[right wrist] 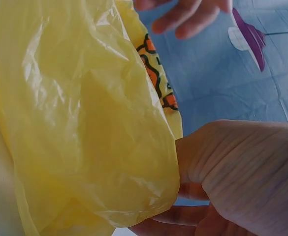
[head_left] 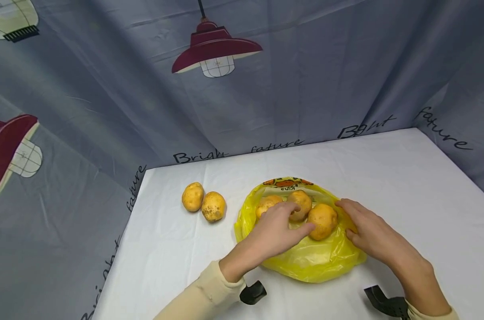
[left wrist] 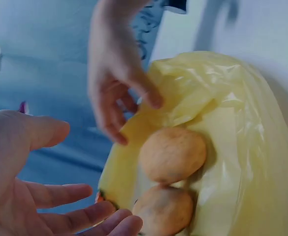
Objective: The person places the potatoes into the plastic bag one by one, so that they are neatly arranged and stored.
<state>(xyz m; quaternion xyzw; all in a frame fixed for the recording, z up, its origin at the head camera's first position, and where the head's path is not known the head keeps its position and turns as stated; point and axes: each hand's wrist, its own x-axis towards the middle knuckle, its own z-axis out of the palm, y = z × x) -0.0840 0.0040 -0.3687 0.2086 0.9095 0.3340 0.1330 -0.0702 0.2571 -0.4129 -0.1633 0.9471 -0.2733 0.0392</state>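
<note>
Yellow, glossy bag (head_left: 310, 264) around golden potatoes (head_left: 323, 223); left hand (head_left: 275, 232) spread; right hand (head_left: 372, 231), pinch unclear

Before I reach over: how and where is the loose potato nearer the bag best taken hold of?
Probably from above with the left hand, the closer one, gripping the near and far flanks of the nearer potato. It is rounded, its left side lies close to the other loose potato, and the yellow bag is to its right.
</note>
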